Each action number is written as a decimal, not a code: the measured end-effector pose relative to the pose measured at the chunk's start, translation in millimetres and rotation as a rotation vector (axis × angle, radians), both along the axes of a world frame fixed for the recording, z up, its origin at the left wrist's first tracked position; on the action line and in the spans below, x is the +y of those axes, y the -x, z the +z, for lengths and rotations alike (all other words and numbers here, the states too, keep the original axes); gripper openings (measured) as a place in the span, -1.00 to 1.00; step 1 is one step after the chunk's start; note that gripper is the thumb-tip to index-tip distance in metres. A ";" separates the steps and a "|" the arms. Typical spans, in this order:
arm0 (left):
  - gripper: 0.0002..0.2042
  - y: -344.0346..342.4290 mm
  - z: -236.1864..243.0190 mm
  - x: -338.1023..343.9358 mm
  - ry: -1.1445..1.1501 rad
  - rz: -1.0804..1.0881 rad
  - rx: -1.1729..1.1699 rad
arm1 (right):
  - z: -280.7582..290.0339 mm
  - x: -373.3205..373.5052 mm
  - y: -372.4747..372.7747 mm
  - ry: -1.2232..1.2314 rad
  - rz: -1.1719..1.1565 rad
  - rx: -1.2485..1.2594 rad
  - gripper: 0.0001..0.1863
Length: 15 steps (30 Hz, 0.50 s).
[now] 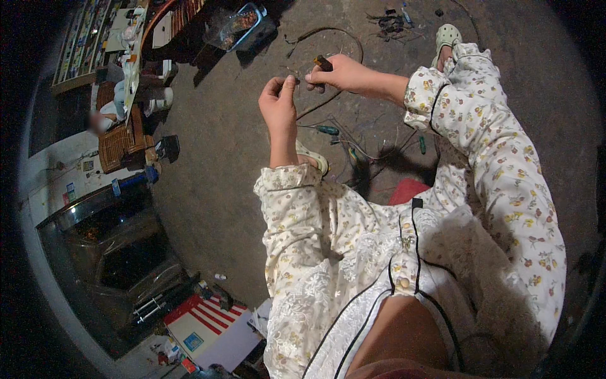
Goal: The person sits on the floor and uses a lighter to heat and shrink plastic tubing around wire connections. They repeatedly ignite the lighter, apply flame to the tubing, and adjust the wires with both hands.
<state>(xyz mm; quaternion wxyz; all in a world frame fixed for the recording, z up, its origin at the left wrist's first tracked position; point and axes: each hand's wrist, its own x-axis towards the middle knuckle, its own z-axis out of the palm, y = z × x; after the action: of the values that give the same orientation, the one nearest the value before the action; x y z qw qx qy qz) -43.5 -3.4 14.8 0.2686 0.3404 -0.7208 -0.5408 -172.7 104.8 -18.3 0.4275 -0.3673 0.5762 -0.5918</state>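
My left hand [278, 100] is closed in a pinch, thumb against fingers. What it holds is too small and dark to make out. Close by on its right, my right hand [344, 73] is wrapped round a short dark handle with a yellowish end [322, 62]; the rest of that tool is hidden by the fingers. The fingertips of both hands nearly meet above the floor. Below them a dark cable [362, 49] curves across the ground. A green-handled tool [327, 130] lies near my left wrist, and another green-handled tool [422, 144] lies farther right.
Loose wires [372, 151] spread between my feet, near a red object [407, 191]. A blue-rimmed basket [247, 28] stands at the far left. More dark parts [390, 25] lie at the far edge. At left, a person sits by a wooden chair [120, 146].
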 end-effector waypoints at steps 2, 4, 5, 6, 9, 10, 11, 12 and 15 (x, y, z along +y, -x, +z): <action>-0.85 0.4 -0.6 0.7 -0.065 0.021 0.028 | -4.1 -4.5 0.9 0.018 0.006 0.029 -0.67; -0.85 0.5 -2.5 0.4 -0.213 0.073 0.097 | -3.1 -5.9 1.2 0.008 0.015 0.053 -0.67; -0.84 0.5 -4.0 -1.3 -0.221 0.084 0.082 | 0.8 -4.9 1.6 -0.011 0.022 0.063 -0.67; -0.83 1.0 -6.6 -4.3 -0.230 0.094 0.066 | 3.5 -4.7 1.4 -0.030 0.030 0.072 -0.67; -0.82 6.7 -11.8 -6.6 -0.233 0.132 0.052 | -1.0 -9.3 1.1 0.009 -0.003 0.150 -0.67; -0.82 8.4 -13.9 -7.1 -0.232 0.149 0.052 | -1.8 -9.6 0.0 0.009 -0.006 0.131 -0.69; -0.82 9.6 -15.0 -8.1 -0.250 0.144 0.059 | -2.6 -9.6 -1.4 0.010 -0.009 0.113 -0.70; -0.82 10.8 -15.8 -9.0 -0.267 0.139 0.067 | -3.4 -9.5 -2.3 0.010 -0.012 0.094 -0.71; -0.82 12.1 -22.1 -14.1 -0.264 0.155 0.078 | -0.7 -7.1 -6.5 -0.021 -0.044 0.044 -0.71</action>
<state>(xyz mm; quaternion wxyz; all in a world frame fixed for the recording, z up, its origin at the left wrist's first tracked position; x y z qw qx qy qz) -55.5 -17.5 -7.3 0.2903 0.4062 -0.6040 -0.6212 -166.1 97.7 -19.0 0.4053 -0.3630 0.5996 -0.5869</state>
